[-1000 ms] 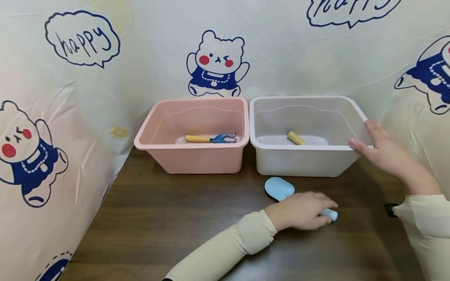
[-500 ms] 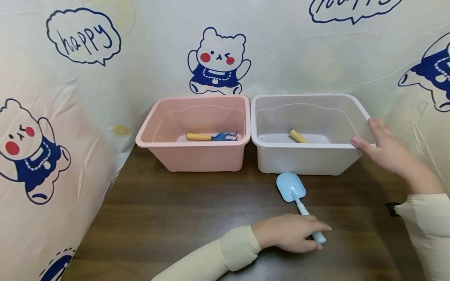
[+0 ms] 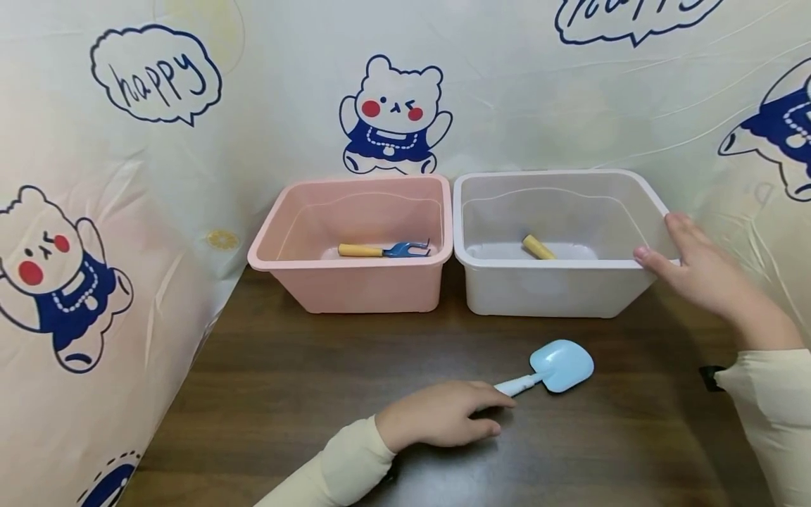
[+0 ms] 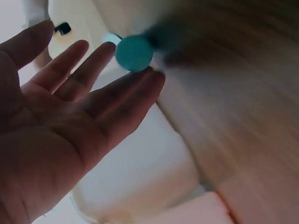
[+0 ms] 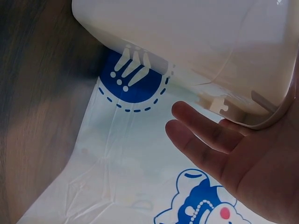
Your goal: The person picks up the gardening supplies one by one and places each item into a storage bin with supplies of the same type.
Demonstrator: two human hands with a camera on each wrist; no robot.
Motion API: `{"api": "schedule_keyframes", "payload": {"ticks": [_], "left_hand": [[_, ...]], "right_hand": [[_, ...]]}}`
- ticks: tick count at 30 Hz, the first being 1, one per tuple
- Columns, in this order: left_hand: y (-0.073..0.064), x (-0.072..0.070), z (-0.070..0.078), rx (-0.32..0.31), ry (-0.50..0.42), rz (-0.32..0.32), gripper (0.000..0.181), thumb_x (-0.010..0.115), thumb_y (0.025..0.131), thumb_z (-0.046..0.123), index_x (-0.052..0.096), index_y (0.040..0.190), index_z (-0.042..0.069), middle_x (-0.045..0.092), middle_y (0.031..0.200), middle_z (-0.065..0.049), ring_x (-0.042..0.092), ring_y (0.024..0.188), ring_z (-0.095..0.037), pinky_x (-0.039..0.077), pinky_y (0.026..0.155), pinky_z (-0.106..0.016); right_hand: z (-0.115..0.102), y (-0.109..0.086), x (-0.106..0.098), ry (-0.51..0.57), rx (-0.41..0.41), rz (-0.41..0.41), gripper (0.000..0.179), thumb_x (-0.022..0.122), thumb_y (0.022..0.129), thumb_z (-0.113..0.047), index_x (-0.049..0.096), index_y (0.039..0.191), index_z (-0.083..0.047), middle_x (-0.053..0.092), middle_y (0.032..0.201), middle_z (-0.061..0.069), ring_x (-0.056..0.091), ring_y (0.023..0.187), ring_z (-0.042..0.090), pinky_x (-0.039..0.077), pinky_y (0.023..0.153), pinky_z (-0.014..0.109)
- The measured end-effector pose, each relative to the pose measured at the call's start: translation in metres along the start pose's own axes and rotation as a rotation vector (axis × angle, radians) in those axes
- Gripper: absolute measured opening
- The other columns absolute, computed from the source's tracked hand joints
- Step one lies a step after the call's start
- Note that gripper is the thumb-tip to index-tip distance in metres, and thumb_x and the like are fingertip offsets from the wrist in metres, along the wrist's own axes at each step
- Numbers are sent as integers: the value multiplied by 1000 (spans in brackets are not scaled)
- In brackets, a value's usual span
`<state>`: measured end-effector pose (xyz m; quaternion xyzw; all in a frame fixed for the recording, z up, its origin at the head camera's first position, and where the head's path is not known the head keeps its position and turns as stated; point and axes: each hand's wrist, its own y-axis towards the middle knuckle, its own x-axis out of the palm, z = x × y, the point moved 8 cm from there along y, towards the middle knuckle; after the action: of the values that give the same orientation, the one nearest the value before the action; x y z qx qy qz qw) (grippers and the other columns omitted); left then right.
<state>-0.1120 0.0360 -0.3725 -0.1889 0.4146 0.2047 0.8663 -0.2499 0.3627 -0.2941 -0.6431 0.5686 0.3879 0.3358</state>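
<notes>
A light-blue toy shovel [image 3: 562,366] lies on the table, its blade pointing right. My left hand [image 3: 446,414] is over the handle's end; in the left wrist view its fingers are straight and touch the round teal handle end [image 4: 134,52]. At the far right my right hand [image 3: 709,271] holds the corner of the white bin [image 3: 545,289], thumb over the rim. In the right wrist view two fingers [image 5: 201,140] stretch loosely outside the bin wall. A yellow handle [image 3: 538,247] shows inside this bin; the rest of that tool is hidden by the front wall.
Left of the white bin stands a pink bin [image 3: 374,287]. Inside it lies a small blue fork [image 3: 405,249] with a yellow handle. A printed cloth [image 3: 279,84] hangs behind and at the sides. Brown wooden table [image 3: 285,380] extends in front of both bins.
The shovel has swung round on the table, its blade going from upper left to right. My left hand has moved left and toward me with the handle. The right hand stays put.
</notes>
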Motion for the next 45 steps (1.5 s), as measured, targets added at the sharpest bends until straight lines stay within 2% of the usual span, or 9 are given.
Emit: {"api": "schedule_keyframes", "payload": {"ticks": [7, 14, 18, 21, 24, 32, 36, 39, 45], "left_hand": [[2, -10, -19, -61, -58, 72, 40, 66, 100, 23, 61, 140, 21, 57, 137, 7, 52, 122, -5, 43, 101, -25], [8, -8, -32, -198, 120, 142, 42, 74, 93, 23, 65, 134, 16, 63, 116, 6, 59, 97, -6, 48, 82, -23], [11, -9, -35, -231, 149, 166, 38, 74, 94, 24, 68, 130, 15, 64, 107, 5, 57, 86, -6, 48, 73, -24], [12, -13, -37, -237, 124, 187, 38, 70, 96, 26, 67, 131, 11, 64, 106, 3, 57, 86, -6, 48, 75, -24], [12, -17, -39, -242, 29, 224, 40, 64, 100, 28, 65, 135, 8, 61, 106, 2, 55, 86, -6, 47, 78, -23], [12, -27, -41, -227, -163, 331, 29, 56, 105, 36, 66, 126, 18, 64, 107, 12, 57, 92, -4, 47, 85, -25], [13, -30, -41, -204, -230, 342, 36, 61, 103, 36, 67, 130, 12, 65, 85, 12, 58, 75, -1, 49, 76, -22], [14, -31, -41, -202, -245, 359, 40, 63, 101, 35, 67, 132, 9, 64, 81, 11, 56, 71, -1, 48, 73, -21], [13, -37, -44, -255, -205, 441, 31, 65, 100, 28, 70, 127, 12, 68, 106, 7, 55, 86, -8, 46, 81, -26]], "right_hand": [[3, -1, 2, -1, 1, 6, 88, 44, 106, -47, -5, 157, 6, -10, 161, 33, -8, 147, 51, -1, 113, 68], [4, 0, 3, 13, -8, 19, 87, 44, 106, -46, -4, 157, 6, -8, 161, 33, -7, 147, 50, -2, 114, 67], [3, 0, 0, 24, -16, 37, 86, 44, 106, -44, -4, 157, 6, -8, 161, 32, -8, 148, 50, -3, 114, 65], [2, 0, -2, 22, -9, 46, 86, 44, 106, -45, -4, 157, 5, -8, 161, 32, -7, 147, 50, -3, 114, 66], [0, 1, -4, 19, -3, 48, 87, 44, 106, -46, -3, 157, 5, -8, 162, 31, -6, 147, 51, -2, 114, 67], [-2, 1, -5, 27, -14, 41, 86, 44, 106, -44, -3, 157, 5, -9, 162, 31, -7, 148, 49, -2, 115, 65], [-1, 1, -4, 24, -14, 39, 86, 44, 106, -45, -3, 158, 5, -8, 162, 30, -7, 148, 49, -2, 115, 65], [1, 2, -3, 20, -11, 39, 86, 44, 106, -45, -3, 158, 5, -8, 162, 30, -7, 148, 49, -2, 115, 65], [2, 2, -1, 23, -10, 37, 86, 44, 106, -45, -3, 157, 6, -8, 162, 31, -7, 148, 49, -2, 115, 65]]}}
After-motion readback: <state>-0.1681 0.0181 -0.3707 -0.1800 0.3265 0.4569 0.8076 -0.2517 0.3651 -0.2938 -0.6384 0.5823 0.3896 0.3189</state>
